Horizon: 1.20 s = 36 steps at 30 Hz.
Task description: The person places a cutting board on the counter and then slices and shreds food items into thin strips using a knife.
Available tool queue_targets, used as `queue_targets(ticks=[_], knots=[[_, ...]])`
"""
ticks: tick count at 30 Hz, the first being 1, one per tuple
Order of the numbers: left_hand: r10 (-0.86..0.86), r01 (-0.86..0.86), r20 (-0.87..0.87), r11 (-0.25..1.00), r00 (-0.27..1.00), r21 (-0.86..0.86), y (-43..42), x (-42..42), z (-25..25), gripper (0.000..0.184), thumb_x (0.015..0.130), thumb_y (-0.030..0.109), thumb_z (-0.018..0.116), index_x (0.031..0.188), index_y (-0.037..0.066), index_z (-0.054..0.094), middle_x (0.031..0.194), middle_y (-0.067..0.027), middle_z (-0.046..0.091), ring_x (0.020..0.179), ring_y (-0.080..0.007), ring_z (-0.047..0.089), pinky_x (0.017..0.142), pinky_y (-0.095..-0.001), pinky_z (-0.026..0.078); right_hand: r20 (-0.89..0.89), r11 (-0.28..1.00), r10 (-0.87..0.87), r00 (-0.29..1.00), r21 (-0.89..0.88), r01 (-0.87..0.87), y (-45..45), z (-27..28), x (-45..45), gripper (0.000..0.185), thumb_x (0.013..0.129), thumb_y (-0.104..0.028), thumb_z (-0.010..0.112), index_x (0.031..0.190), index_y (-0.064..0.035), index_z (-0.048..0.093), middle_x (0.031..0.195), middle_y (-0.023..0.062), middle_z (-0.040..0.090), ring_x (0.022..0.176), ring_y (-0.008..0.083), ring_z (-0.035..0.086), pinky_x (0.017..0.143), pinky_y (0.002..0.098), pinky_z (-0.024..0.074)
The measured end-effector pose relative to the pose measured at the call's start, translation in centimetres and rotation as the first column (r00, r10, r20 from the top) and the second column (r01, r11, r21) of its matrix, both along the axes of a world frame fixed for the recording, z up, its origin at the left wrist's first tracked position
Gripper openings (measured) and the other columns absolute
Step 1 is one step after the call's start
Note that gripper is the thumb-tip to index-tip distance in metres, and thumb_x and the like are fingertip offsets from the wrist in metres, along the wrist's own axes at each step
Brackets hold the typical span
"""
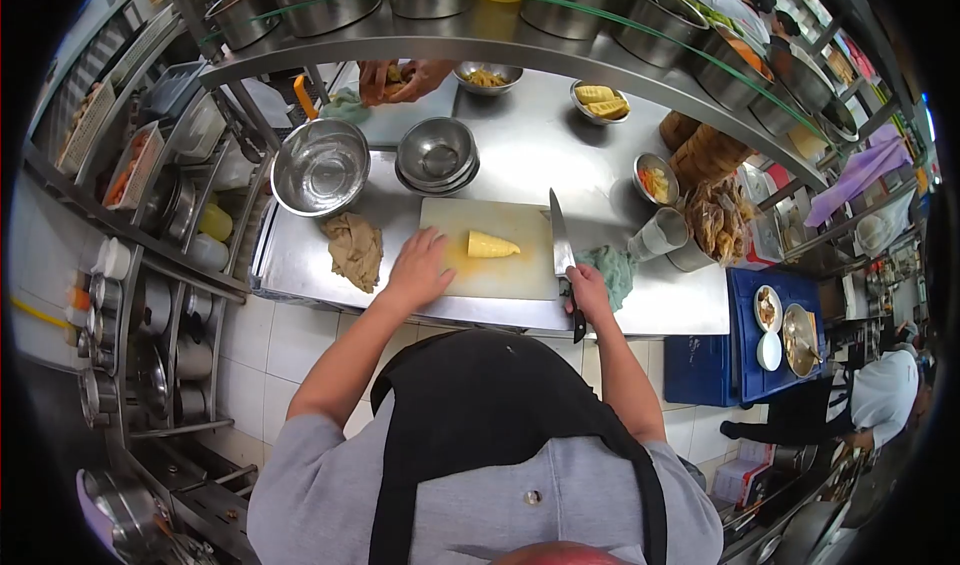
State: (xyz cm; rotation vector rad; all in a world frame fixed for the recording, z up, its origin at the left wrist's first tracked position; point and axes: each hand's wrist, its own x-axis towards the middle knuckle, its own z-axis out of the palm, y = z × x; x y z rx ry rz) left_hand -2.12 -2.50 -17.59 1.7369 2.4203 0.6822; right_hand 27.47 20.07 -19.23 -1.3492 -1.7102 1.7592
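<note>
Yellow cone-shaped piece [492,246] lies on its side near the middle of the white cutting board [515,285], with the wide end toward the left hand [420,268] and the narrow tip to the right. The left hand is open and flat, its fingers are apart and rest on the left part of the board, and it does not touch the piece. The right hand [588,293] is closed around the black handle of the knife [560,233], and the blade points away from the person along the right edge of the board. A brown cloth [353,252] lies to the left, and a green cloth [612,277] lies just beside the right hand. Stacked metal bowls [437,153] stand beyond the board, beside a larger metal bowl [321,167]
</note>
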Motion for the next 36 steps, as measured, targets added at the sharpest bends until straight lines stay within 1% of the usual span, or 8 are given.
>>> queue_targets(ticks=[3,5,12,13,16,20,26,36], knots=[[-0.126,0.126,-0.006,0.987,0.992,0.104,6.5,0.9,0.3,0.063,0.083,0.025,0.076,0.14,0.004,0.058,0.149,-0.0238,0.052,0.141,-0.0415,0.047,0.119,-0.0506,0.039,-0.022,0.999,-0.013,1.0,-0.032,0.013,0.2,0.0,0.2,0.027,0.103,-0.023,0.059,0.088,-0.0012,0.061,0.066,0.0017,0.048,0.039,0.0166,0.048,0.037,0.0338,0.0412],[-0.302,0.287,-0.012,0.916,0.953,-0.28,10.3,1.2,0.4,0.058,0.082,0.019,0.071,0.137,0.004,0.059,0.142,-0.0206,0.057,0.136,-0.0397,0.052,0.115,-0.0501,0.043,-0.042,0.999,-0.012,0.999,-0.035,0.011,0.3,0.0,0.2,0.027,0.103,-0.023,0.059,0.088,-0.0009,0.061,0.066,0.0022,0.049,0.039,0.0166,0.048,0.037,0.0337,0.0413],[-0.21,0.208,0.025,0.935,0.977,-0.286,10.6,1.5,3.1,0.048,0.084,0.017,0.067,0.129,0.003,0.062,0.131,-0.0183,0.064,0.124,-0.0348,0.06,0.104,-0.0459,0.052,-0.065,0.999,-0.031,0.997,-0.023,0.03,0.2,-0.8,0.4,0.024,0.103,-0.022,0.059,0.091,-0.0005,0.061,0.065,0.0022,0.05,0.038,0.0165,0.048,0.037,0.0332,0.0418],[-0.145,0.193,0.239,0.962,0.96,-0.194,9.9,1.1,4.0,0.046,0.085,0.017,0.066,0.128,0.003,0.062,0.126,-0.0173,0.066,0.115,-0.0326,0.064,0.1,-0.0433,0.054,-0.067,0.999,-0.027,0.997,-0.025,0.025,0.3,-1.0,0.5,0.024,0.103,-0.022,0.06,0.092,-0.0007,0.061,0.065,0.0021,0.05,0.038,0.0164,0.048,0.037,0.0332,0.0418],[-0.138,-0.012,0.658,0.976,0.74,0.218,6.1,-0.7,6.5,0.041,0.087,0.016,0.067,0.123,-0.002,0.062,0.107,-0.0144,0.068,0.099,-0.03,0.071,0.086,-0.0392,0.057,-0.052,1.0,-0.029,0.998,-0.012,0.028,0.4,-1.2,0.5,0.024,0.103,-0.022,0.06,0.092,-0.0009,0.061,0.065,0.0019,0.05,0.038,0.0164,0.048,0.037,0.0331,0.0416],[-0.242,-0.085,0.968,0.968,-0.06,0.237,-2.7,-7.8,10.9,0.037,0.091,0.01,0.059,0.126,-0.002,0.057,0.105,-0.0163,0.066,0.092,-0.0285,0.072,0.076,-0.0428,0.061,-0.041,0.999,-0.034,0.999,-0.01,0.034,0.5,-1.3,0.6,0.025,0.103,-0.022,0.06,0.087,-0.0026,0.058,0.064,0.001,0.048,0.037,0.0163,0.047,0.037,0.0328,0.0407],[0.022,-0.523,0.939,0.835,0.342,0.171,-2.4,-18.3,13.4,0.031,0.099,0.018,0.056,0.122,-0.002,0.057,0.103,-0.0153,0.063,0.079,-0.0281,0.071,0.067,-0.0401,0.063,-0.044,0.998,-0.06,0.997,-0.031,0.059,0.1,-0.4,0.3,0.025,0.103,-0.022,0.06,0.086,-0.004,0.057,0.064,0.0006,0.047,0.037,0.0159,0.047,0.036,0.0329,0.0402],[0.159,-0.6,0.979,0.799,0.128,-0.051,12.0,-29.6,9.1,0.033,0.1,0.029,0.06,0.123,0.005,0.058,0.109,-0.0149,0.064,0.08,-0.0315,0.067,0.063,-0.0454,0.062,-0.055,0.995,-0.097,0.994,0.028,0.099,-0.3,-1.1,0.1,0.026,0.104,-0.021,0.059,0.084,-0.0044,0.057,0.063,-0.0006,0.046,0.037,0.0146,0.045,0.035,0.0324,0.0403]])
